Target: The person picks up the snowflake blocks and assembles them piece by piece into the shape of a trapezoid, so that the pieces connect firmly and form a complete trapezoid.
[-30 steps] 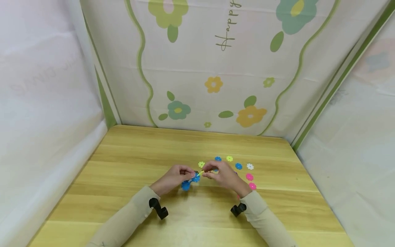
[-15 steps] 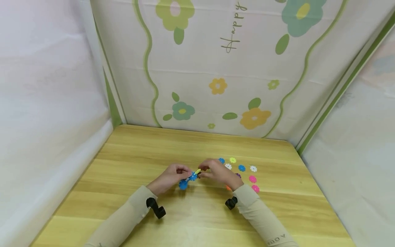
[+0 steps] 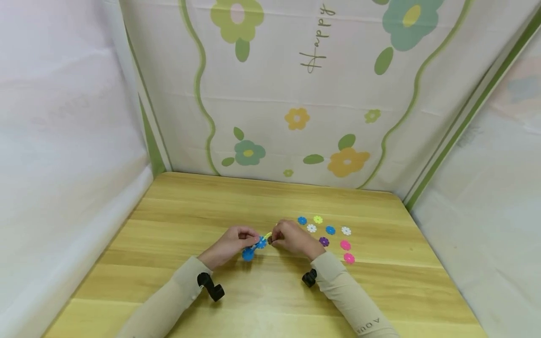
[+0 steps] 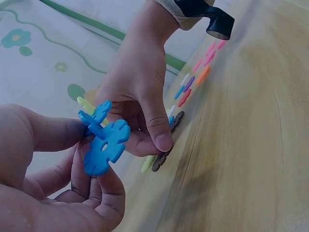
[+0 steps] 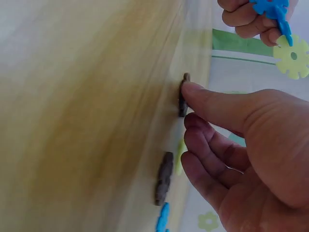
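Note:
Joined blue flower-shaped interlocking discs (image 4: 107, 147) are pinched between the thumb and fingers of my left hand (image 3: 230, 244), held above the table. A pale yellow disc (image 5: 292, 58) is slotted onto them and sticks out toward the right. Just right of this piece, my right hand (image 3: 293, 237) reaches down to the tabletop. Its thumb and fingertips are at a dark brown disc (image 5: 183, 102), seen edge-on in the right wrist view; the index fingertip is hidden behind the thumb. Beside it lies a second brown disc (image 5: 164, 179).
Loose discs lie on the wooden table (image 3: 190, 202) to the right: white (image 3: 346, 230), purple (image 3: 323, 241), blue (image 3: 330, 230), yellow (image 3: 318, 219) and pink (image 3: 345, 245). White printed fabric walls (image 3: 262, 89) stand at the back and sides.
My right hand has let go of the yellow disc, which stays on the blue ones, and lowered to the brown disc. My left hand keeps its hold and shifts little.

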Tool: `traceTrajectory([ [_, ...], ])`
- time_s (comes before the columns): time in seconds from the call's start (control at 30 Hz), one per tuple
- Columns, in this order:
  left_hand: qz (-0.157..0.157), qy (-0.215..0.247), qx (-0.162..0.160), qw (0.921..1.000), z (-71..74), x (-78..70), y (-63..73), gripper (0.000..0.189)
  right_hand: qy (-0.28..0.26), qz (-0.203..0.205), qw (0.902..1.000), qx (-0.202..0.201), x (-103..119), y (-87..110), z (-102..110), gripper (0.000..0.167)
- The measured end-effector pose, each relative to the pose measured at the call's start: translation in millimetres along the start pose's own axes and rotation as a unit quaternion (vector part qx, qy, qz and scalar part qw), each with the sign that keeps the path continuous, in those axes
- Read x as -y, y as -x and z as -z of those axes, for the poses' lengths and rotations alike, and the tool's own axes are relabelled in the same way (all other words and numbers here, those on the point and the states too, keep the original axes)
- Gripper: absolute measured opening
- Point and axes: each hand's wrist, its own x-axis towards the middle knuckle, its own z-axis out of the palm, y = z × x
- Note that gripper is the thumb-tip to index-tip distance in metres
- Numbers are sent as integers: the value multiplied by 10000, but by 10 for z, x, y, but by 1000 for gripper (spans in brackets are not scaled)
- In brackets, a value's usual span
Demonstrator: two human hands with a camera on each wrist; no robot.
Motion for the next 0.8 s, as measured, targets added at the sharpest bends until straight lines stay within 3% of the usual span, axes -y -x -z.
traceTrajectory([
  [0.27,-29,30,-12,10000,38,-6,-4,24,-125,-16,9996,258,69,-135,83,6],
  [0.47,-36,15,95,9999,7,10,-9,23,-345,-400,9983,253,19,-63,46,13],
  [0.63,-21,-47,65,10000,-8,14,-4,24,-1091,-605,9921,-152,-25,82,70,9],
  [0.8,19,-86,54,9999,-3,-11,-1,23,-1909,-678,9759,-806,1,170,177,5],
])
